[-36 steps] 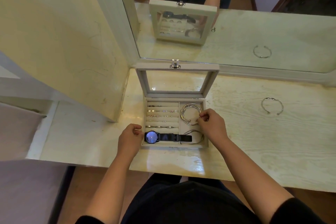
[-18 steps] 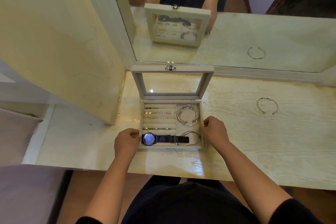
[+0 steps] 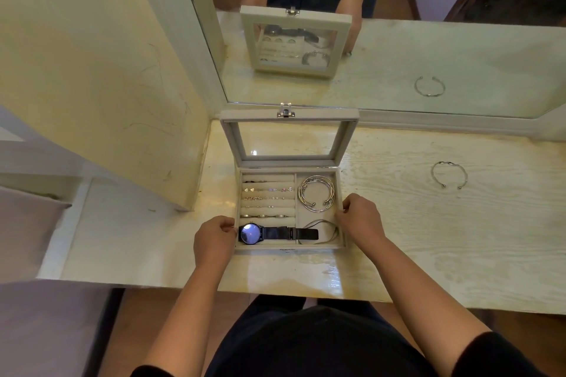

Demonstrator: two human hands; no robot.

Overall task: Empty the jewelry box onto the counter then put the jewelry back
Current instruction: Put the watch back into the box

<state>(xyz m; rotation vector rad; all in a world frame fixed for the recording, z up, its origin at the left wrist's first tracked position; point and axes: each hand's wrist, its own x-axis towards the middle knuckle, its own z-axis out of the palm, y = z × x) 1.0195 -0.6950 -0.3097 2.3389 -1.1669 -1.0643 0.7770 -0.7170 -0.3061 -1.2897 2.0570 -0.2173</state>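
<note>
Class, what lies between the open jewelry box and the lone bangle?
Head view: the right hand holding the grey box, then bare wood-grain counter to the silver bangle.

Nothing legible anywhere — no text, label, brand or number, even on the watch point(image 3: 250, 233) face.

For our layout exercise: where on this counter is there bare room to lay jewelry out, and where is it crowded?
Bare counter lies between the jewelry box and the lone bangle, and along the front edge. Crowded: the box's sides, gripped by the left hand and right hand.
</note>
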